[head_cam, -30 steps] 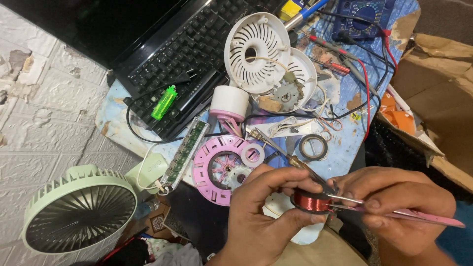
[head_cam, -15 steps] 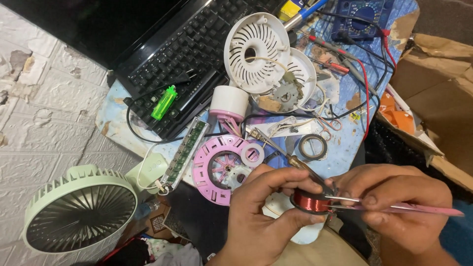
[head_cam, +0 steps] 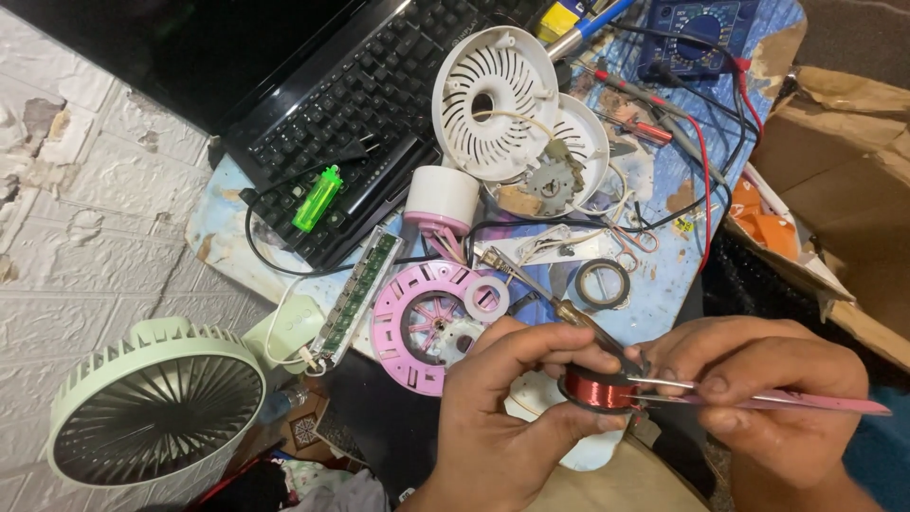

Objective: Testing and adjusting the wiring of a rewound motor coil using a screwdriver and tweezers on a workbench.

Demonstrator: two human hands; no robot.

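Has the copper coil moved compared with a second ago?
No. The copper coil sits at the same spot below the pink round frame, held by the left hand and the right hand's tweezers.

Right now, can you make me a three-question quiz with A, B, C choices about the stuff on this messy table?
1. Where is the green lighter?
A. on the keyboard
B. in the cardboard box
C. inside the fan

2. What colour is the wire coil?
A. blue
B. copper-red
C. white

3. What is the right hand doing?
A. lying flat
B. pinching pink tweezers
C. holding a cup

Answers: 1 A, the lighter lies across the black keys. 2 B, the coil in the left hand shines copper-red. 3 B, its fingers grip tweezers reaching the coil.
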